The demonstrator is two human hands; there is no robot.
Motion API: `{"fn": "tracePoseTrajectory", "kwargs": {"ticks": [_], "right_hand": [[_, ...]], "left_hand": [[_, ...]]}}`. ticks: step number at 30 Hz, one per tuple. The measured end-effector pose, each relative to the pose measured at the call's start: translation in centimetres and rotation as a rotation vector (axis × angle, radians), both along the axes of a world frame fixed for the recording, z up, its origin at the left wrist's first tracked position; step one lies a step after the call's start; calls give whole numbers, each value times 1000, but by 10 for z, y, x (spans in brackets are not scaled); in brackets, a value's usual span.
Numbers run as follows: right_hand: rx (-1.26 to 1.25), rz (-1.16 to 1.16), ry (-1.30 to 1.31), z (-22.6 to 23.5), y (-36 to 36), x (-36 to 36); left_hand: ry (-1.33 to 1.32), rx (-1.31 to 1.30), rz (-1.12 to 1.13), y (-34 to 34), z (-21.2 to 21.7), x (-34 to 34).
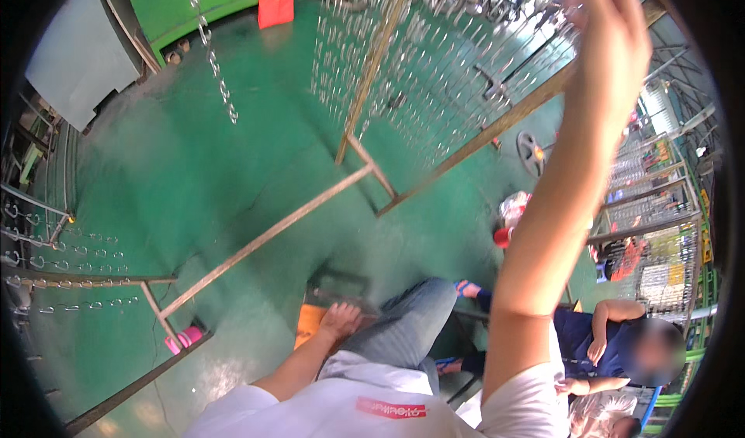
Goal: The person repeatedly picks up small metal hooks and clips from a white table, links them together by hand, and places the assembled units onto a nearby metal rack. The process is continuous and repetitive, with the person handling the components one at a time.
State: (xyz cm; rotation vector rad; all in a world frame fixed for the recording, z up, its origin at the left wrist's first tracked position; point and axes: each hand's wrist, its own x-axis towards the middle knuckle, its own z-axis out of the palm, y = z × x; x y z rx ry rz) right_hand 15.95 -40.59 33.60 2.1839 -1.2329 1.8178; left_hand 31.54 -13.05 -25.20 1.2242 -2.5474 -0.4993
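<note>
My right arm stretches up to the upper right, and my right hand (613, 23) is raised by the wooden bar (535, 104) of a rack hung with rows of small metal hooks (434, 89). Its fingers point up and run into glare at the top edge, so their tips and anything in them are hidden. Low by my bent knee, my left hand (340, 322) lies over a dark box (337, 283) beside an orange-yellow panel (309, 325). The left fingers look spread, bent over whatever is beneath them; I cannot make out what they touch.
A silvery chain (208, 42) dangles at upper left. Wooden rails (272, 240) cross above the green floor. A pink spool (185, 339) stands at lower left, a red bag (276, 6) by a green cabinet (202, 3). A person in dark blue (578, 337) sits close on the right.
</note>
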Motion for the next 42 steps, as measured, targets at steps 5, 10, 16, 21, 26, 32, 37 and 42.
{"fn": "tracePoseTrajectory", "kwargs": {"ticks": [5,10,16,21,26,32,37,42], "right_hand": [[517,38,-438,-233,-1,33],[879,-80,-185,-394,-33,19],[1020,1,-10,-465,-57,33],[1040,111,-200,-477,-68,44],[1138,154,-325,-472,-69,45],[1315,145,-218,-451,-76,34],[1402,156,-303,-444,-96,28],[1485,169,-341,-440,-111,23]], "left_hand": [[9,52,-15,-3,11,1],[33,42,3,-5,16,1],[27,59,12,-6,13,1],[-13,62,15,-7,15,-1],[54,11,17,-10,15,0],[40,13,15,-8,17,0],[25,9,26,-9,16,-2],[16,38,8,-8,12,-1]]}}
